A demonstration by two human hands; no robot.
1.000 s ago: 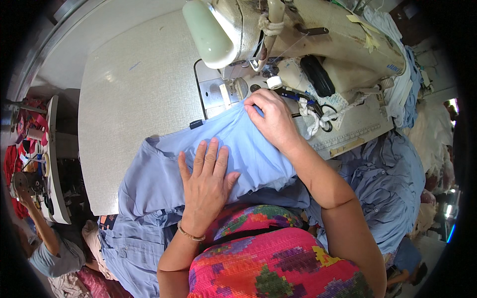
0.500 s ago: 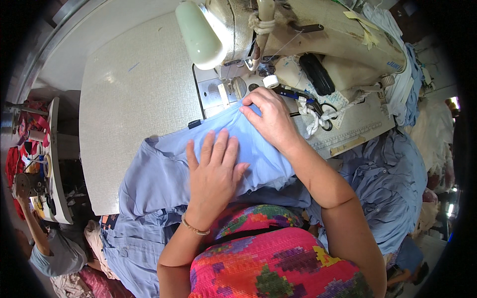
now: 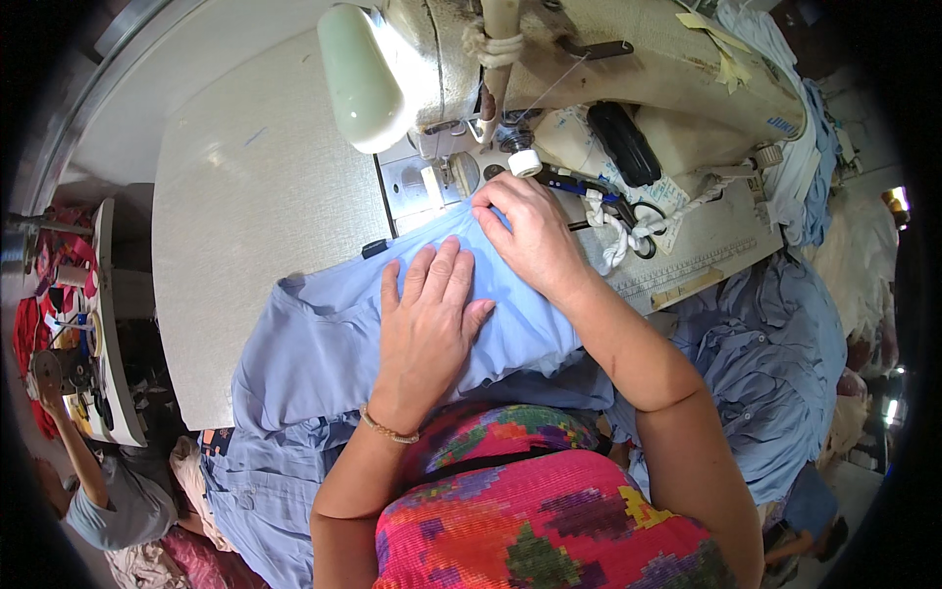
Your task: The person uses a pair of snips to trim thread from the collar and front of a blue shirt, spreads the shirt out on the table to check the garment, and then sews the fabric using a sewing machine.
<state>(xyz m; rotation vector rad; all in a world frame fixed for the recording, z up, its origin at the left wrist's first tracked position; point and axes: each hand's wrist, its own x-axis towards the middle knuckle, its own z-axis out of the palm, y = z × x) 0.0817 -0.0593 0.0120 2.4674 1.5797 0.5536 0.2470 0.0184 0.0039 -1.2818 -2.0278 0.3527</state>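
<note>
A light blue garment (image 3: pixel 304 344) lies across the worktable's front edge, its upper edge reaching the metal plate of the sewing machine (image 3: pixel 638 59). My left hand (image 3: pixel 427 314) rests flat on the cloth, fingers stretched out and palm down. Beside the presser foot (image 3: pixel 457 175), my right hand (image 3: pixel 530 236) pinches the garment's edge between thumb and curled fingers. A small black label (image 3: pixel 375 248) sticks up from that edge, left of both hands. Cloth under my palms is partly hidden.
Right of the needle lie scissors (image 3: pixel 648 218), knotted white cord (image 3: pixel 616 240) and a black oblong object (image 3: pixel 625 145). A pale green lamp (image 3: pixel 363 83) hangs over the table. Blue garments (image 3: pixel 756 363) are heaped at right. Another person's arm (image 3: pixel 83 452) shows far left.
My left hand has slid slightly forward on the cloth, its fingers closer together. The right hand keeps its pinch. The whole view has shifted a little.
</note>
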